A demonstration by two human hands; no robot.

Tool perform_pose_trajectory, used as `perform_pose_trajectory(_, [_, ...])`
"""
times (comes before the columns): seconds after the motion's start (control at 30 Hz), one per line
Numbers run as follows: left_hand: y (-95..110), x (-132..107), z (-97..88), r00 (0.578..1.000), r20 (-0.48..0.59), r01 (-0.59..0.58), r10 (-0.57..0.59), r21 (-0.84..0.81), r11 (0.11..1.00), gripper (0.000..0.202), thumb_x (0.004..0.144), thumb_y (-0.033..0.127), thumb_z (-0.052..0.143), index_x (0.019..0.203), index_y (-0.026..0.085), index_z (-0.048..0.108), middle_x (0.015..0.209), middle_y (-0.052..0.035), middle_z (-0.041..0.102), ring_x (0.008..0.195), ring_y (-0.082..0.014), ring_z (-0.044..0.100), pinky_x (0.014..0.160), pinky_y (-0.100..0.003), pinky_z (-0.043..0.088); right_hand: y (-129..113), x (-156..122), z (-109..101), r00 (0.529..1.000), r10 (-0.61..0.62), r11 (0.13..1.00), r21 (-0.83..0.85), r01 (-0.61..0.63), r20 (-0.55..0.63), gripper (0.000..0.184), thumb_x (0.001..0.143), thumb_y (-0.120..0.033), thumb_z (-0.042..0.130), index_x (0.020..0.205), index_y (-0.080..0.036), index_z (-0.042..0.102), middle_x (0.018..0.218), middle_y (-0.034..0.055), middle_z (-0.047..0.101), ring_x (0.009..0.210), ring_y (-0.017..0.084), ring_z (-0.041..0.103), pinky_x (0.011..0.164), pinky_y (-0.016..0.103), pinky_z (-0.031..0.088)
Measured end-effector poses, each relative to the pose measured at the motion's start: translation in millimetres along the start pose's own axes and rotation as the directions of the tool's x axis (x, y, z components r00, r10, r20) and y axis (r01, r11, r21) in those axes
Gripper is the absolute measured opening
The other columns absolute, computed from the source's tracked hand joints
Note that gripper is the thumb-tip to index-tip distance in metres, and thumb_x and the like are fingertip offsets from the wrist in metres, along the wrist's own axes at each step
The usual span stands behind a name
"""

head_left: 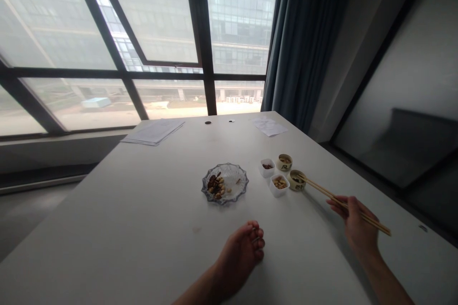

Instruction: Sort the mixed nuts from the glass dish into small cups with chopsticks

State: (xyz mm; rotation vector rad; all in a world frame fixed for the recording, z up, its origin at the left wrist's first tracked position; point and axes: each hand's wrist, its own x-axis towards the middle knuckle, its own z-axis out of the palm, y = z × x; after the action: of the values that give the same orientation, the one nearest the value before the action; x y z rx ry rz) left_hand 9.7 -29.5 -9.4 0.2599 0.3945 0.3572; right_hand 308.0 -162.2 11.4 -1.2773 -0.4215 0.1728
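My right hand [358, 228] grips a pair of wooden chopsticks [332, 197] at the right. Their tips reach into a cream cup with dark lettering [297, 187]; whether they pinch anything there is too small to tell. My left hand [243, 257] rests on the table, fingers curled in and nothing visible in them. Beyond it lies a scalloped glass plate [240, 193], with a mix of nuts and dark pieces [216, 187] heaped on its left side. Beside the cup stand a second lettered cup [285, 164], a white tub of pale nuts [279, 191] and a white tub of dark red pieces [267, 172].
Stacked papers [153, 132] lie at the far left of the white table [118, 228], and a loose sheet [269, 127] at the far right. Two small round holes sit near the back edge. Windows and a blue curtain [300, 47] stand behind.
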Motion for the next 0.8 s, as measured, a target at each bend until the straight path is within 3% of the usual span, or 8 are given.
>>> perform_pose_trajectory(0.17, [-1.1, -0.3, 0.2, 1.000, 0.019, 0.001, -0.001, 0.002, 1.000, 0.015, 0.084, 0.023, 0.067, 0.092, 0.017, 0.056, 0.081, 0.0004, 0.060, 0.063, -0.0098, 0.054, 0.061, -0.024, 0.031, -20.9, -9.9, 12.3, 0.997, -0.075, 0.997, 0.028, 0.075, 0.005, 0.037, 0.085, -0.049, 0.069, 0.084, -0.011, 0.070, 0.075, 0.0099, 0.073, 0.067, 0.022, 0.074, 0.061, 0.028, 0.061])
perform_pose_trajectory(0.3, [-2.3, 0.8, -1.8, 0.999, 0.050, -0.013, 0.013, 0.018, 1.000, 0.013, 0.084, 0.021, 0.064, 0.093, 0.017, 0.056, 0.082, -0.0004, 0.060, 0.065, -0.0105, 0.055, 0.061, -0.023, 0.031, -54.7, -19.8, 47.1, 0.952, -0.187, 0.977, -0.053, 0.205, 0.241, 0.032, 0.088, -0.045, 0.066, 0.091, -0.014, 0.073, 0.081, 0.0112, 0.074, 0.070, 0.025, 0.074, 0.066, 0.034, 0.061])
perform_pose_trajectory(0.4, [-2.8, 1.6, -2.9, 0.996, 0.084, -0.016, 0.014, 0.024, 1.000, 0.012, 0.084, 0.021, 0.062, 0.094, 0.017, 0.055, 0.082, -0.0009, 0.060, 0.065, -0.0108, 0.055, 0.062, -0.024, 0.031, -78.3, -23.6, 90.3, 0.823, -0.214, 0.946, -0.099, 0.309, 0.527, 0.031, 0.091, -0.045, 0.062, 0.089, -0.017, 0.074, 0.084, 0.0097, 0.074, 0.072, 0.024, 0.072, 0.068, 0.036, 0.060])
perform_pose_trajectory(0.53, [-3.6, 2.4, -3.1, 0.994, 0.109, -0.020, 0.017, 0.034, 0.999, 0.012, 0.083, 0.021, 0.061, 0.093, 0.017, 0.055, 0.083, -0.0014, 0.060, 0.066, -0.0115, 0.055, 0.062, -0.025, 0.031, -93.9, -25.2, 154.4, 0.538, -0.073, 0.849, -0.230, 0.475, 0.840, 0.038, 0.096, -0.046, 0.053, 0.077, -0.018, 0.072, 0.075, 0.0057, 0.072, 0.069, 0.019, 0.068, 0.066, 0.029, 0.053])
perform_pose_trajectory(0.63, [-4.8, 3.0, -3.2, 0.993, 0.113, -0.025, 0.020, 0.044, 0.999, 0.013, 0.082, 0.022, 0.062, 0.093, 0.017, 0.055, 0.083, -0.0019, 0.060, 0.067, -0.0119, 0.055, 0.062, -0.025, 0.030, -92.2, -26.3, 192.6, 0.334, -0.020, 0.722, -0.217, 0.656, 0.942, 0.040, 0.098, -0.041, 0.050, 0.072, -0.018, 0.070, 0.072, 0.0042, 0.069, 0.068, 0.016, 0.063, 0.068, 0.028, 0.047])
perform_pose_trajectory(0.7, [-5.6, 3.1, -3.0, 0.992, 0.122, -0.023, 0.018, 0.042, 0.999, 0.014, 0.082, 0.023, 0.062, 0.092, 0.017, 0.055, 0.083, -0.0023, 0.060, 0.067, -0.0120, 0.054, 0.063, -0.026, 0.030, -86.4, -26.5, 210.2, 0.265, -0.017, 0.666, -0.187, 0.722, 0.964, 0.039, 0.098, -0.039, 0.051, 0.071, -0.018, 0.070, 0.071, 0.0041, 0.067, 0.068, 0.016, 0.062, 0.069, 0.028, 0.044])
perform_pose_trajectory(0.8, [-6.4, 2.2, -1.8, 0.992, 0.124, -0.032, 0.027, 0.040, 0.999, 0.014, 0.082, 0.023, 0.061, 0.093, 0.017, 0.056, 0.084, -0.0030, 0.060, 0.068, -0.0121, 0.054, 0.064, -0.026, 0.030, -76.7, -25.1, 225.8, 0.223, -0.005, 0.625, -0.172, 0.762, 0.975, 0.035, 0.097, -0.036, 0.053, 0.071, -0.019, 0.071, 0.071, 0.0037, 0.067, 0.065, 0.015, 0.060, 0.068, 0.027, 0.042])
